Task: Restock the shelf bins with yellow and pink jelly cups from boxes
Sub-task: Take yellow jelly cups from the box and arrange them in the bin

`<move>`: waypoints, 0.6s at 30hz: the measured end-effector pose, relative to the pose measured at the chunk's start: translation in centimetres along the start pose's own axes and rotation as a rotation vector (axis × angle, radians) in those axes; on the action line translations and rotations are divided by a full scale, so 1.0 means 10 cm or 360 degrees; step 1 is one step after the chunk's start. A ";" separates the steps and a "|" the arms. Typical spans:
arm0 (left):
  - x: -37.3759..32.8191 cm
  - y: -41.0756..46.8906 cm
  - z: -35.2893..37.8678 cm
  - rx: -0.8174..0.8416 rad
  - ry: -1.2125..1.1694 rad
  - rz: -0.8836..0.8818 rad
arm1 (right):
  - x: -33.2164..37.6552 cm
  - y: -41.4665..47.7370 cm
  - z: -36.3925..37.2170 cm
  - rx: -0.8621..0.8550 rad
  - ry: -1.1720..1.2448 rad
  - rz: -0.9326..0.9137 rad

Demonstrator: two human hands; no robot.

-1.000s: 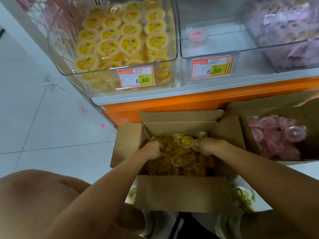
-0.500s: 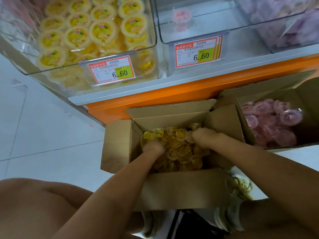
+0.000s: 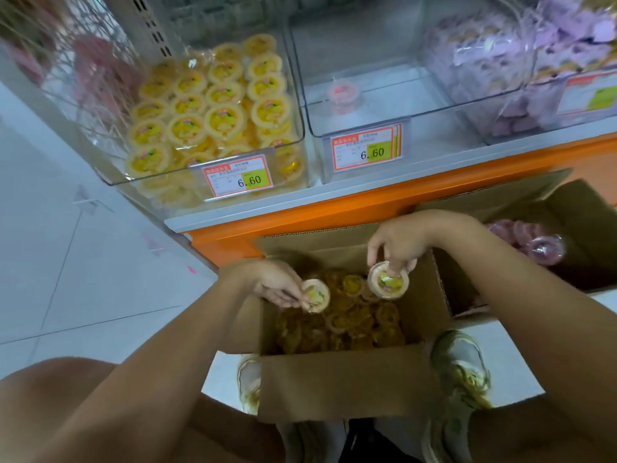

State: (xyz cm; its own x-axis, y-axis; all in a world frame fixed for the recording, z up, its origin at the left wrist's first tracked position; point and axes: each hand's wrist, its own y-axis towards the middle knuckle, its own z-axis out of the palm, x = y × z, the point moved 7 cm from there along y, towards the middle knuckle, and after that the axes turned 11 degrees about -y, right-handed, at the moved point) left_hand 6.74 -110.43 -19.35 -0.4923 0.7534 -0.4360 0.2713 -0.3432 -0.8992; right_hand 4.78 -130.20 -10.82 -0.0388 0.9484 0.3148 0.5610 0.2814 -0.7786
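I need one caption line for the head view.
The left hand holds one yellow jelly cup, right hand another, above the cardboard box below the shelf bin.

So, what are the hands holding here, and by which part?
The left hand pinches a yellow jelly cup by its rim. The right hand grips a second yellow cup from above, at lid and rim.
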 end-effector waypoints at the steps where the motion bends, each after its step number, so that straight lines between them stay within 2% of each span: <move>1: -0.12 -0.19 -0.02 0.0050 -0.0041 0.0101 | 0.07 -0.09 -0.08 -0.0029 0.0011 -0.0056; 6: -0.59 -1.25 -0.03 0.0200 -0.0205 0.0606 | 0.35 -0.61 -0.40 -0.0281 0.0237 -0.0403; 9: -0.76 -1.89 -0.11 0.0115 -0.0215 0.0868 | 0.51 -0.98 -0.65 -0.0523 0.0450 -0.0587; 12: -0.90 -2.41 -0.43 -0.0158 -0.0430 0.1126 | 0.67 -1.29 -1.00 -0.0891 0.0725 -0.0692; 14: -0.92 -2.59 -0.74 -0.0459 -0.0559 0.1231 | 0.83 -1.36 -1.22 -0.1057 0.0868 -0.0715; 18: -0.82 -2.63 -1.27 -0.0973 -0.0758 0.1257 | 1.25 -1.28 -1.66 -0.1272 0.0799 -0.0619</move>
State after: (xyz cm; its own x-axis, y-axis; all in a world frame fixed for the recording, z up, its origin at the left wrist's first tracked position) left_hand 14.18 -100.45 8.32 -0.2328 0.1065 -0.9667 0.9477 -0.1982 -0.2501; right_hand 10.84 -124.32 12.05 -0.0877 0.5894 0.8031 0.9784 0.2024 -0.0417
